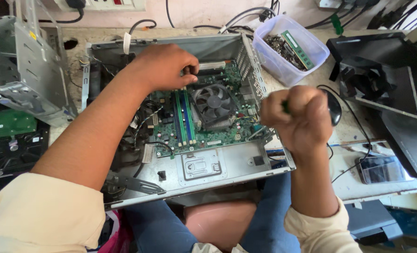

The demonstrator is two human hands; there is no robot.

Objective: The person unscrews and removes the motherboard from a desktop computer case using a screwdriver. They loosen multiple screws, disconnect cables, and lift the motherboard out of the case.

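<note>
An open grey computer case lies flat on the bench with its green motherboard exposed. A round cooler fan sits near the board's middle, with memory sticks to its left. My left hand rests on the board at the far side of the case, fingers curled down onto a part beside the fan. My right hand is a closed fist at the case's right edge, wrapped around a green-handled tool, likely a screwdriver, whose shaft is mostly hidden.
A clear plastic tub of loose parts and a memory stick stands at the back right. A black mouse, a phone and a dark monitor lie to the right. A metal drive cage and hard drives sit left.
</note>
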